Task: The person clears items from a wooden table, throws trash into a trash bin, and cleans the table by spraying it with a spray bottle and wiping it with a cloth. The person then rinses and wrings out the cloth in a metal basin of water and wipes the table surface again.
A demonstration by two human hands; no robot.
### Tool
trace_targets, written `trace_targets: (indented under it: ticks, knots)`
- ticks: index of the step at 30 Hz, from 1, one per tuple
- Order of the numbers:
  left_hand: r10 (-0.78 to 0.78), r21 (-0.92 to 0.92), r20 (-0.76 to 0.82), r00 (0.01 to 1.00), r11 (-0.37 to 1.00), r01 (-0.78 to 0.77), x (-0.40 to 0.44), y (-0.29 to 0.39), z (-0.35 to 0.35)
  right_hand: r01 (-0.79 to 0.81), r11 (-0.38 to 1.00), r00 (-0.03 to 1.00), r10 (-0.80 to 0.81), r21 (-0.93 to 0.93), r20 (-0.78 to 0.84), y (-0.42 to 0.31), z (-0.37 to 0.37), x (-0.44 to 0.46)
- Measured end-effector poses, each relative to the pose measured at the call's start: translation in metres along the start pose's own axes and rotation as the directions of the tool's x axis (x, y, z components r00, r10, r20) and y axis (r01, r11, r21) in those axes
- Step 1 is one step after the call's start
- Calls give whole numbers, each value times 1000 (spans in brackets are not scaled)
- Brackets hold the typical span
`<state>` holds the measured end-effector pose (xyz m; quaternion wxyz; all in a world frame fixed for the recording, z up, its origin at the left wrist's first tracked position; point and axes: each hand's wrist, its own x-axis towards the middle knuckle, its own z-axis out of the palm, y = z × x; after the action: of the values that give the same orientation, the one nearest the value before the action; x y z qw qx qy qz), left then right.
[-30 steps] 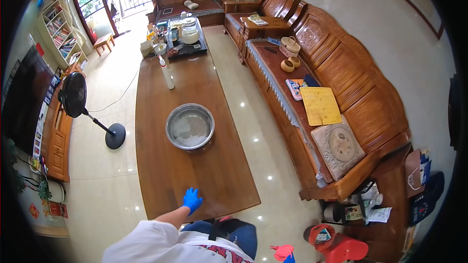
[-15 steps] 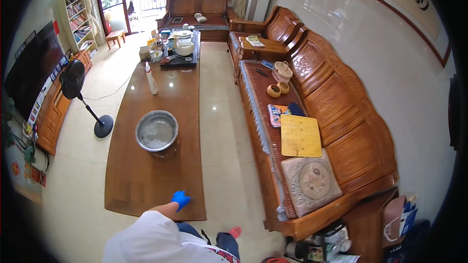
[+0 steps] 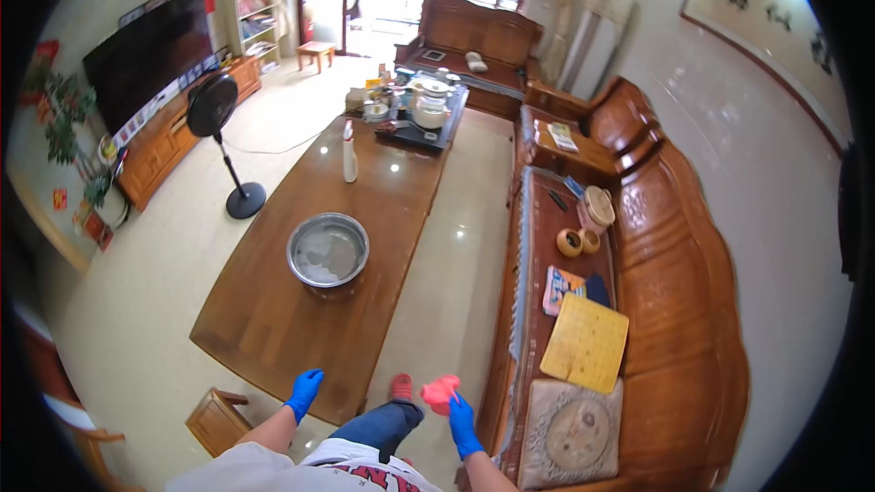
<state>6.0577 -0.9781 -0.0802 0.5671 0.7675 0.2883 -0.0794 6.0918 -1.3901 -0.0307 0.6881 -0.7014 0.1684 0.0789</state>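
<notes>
Both my hands wear blue gloves. My left hand (image 3: pixel 305 394) is by the near end of the wooden coffee table (image 3: pixel 273 333), its fingers curled together with nothing visible in them. My right hand (image 3: pixel 463 425) is closed on a crumpled pink cloth (image 3: pixel 440 394), held over the floor between the table and the long sofa. A round metal basin (image 3: pixel 329 251) with what looks like water in it stands on the table, beyond my left hand. Farther along stands a white spray bottle (image 3: pixel 350 153).
A tea set on a black tray (image 3: pixel 410 134) fills the table's far end. The wooden sofa (image 3: pixel 674 310) on the right bears a yellow board (image 3: pixel 585 343) and a cushion (image 3: pixel 571 433). A small wooden stool (image 3: pixel 217 421) is at near left; a standing fan (image 3: pixel 212 105) is farther off.
The view has turned and shifted. My right hand with the pink cloth has come into view. My left hand now appears farther left, at the table's end.
</notes>
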Motion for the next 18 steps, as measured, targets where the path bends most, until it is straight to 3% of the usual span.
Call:
trace_targets:
  ticks: [1, 3, 4, 6, 7, 9, 10, 11, 12, 14, 15, 16, 17, 18]
  knots:
    - [-13, -30, -18, 1000, 999, 13, 1, 20, 12, 0, 999, 994, 4, -40, 107, -21, 16, 28]
    - [-216, -416, 30, 976, 885, 208, 2, 104, 34, -11, 1000, 960, 13, -7, 280, -62, 59, 78]
    - [-225, -441, 28, 974, 871, 214, 22, 117, 46, -34, 998, 939, 11, 61, 344, -87, 80, 98]
    - [-224, -617, 182, 958, 732, 288, 60, 146, 57, -122, 991, 892, 88, 50, 444, -141, 121, 126]
    - [-238, -623, 183, 954, 722, 300, 67, 174, 57, -133, 991, 889, 103, 35, 447, -157, 141, 137]
    - [-306, -796, 312, 899, 433, 423, 93, 234, 49, -176, 984, 760, 107, 43, 641, -192, 185, 167]
    - [-311, -804, 305, 900, 423, 418, 117, 243, 48, -178, 984, 751, 113, 33, 651, -211, 206, 181]
    - [-65, -826, 299, 952, 482, 293, 146, 244, 51, -195, 980, 692, 111, 37, 714, -227, 225, 193]
    - [181, -846, 287, 941, 509, 160, 173, 242, 55, -218, 975, 629, 109, 40, 769, -240, 241, 205]
    - [320, -937, 175, 931, 344, 58, 184, 264, 38, -174, 985, 642, 123, -13, 757, -251, 272, 247]
    - [203, -984, 88, 975, 168, 54, 176, 284, 18, -114, 992, 654, 120, -60, 747, -248, 289, 271]
    - [166, -988, 44, 985, 152, 18, 193, 278, 11, 2, 999, 662, 38, -53, 749, -236, 308, 302]
    - [78, -957, -80, 994, 273, -99, 218, 258, 9, 111, 993, 654, -39, -45, 755, -220, 323, 331]
    - [-7, -897, -204, 979, 401, -184, 236, 237, 8, 143, 984, 648, -10, -109, 762, -215, 338, 353]
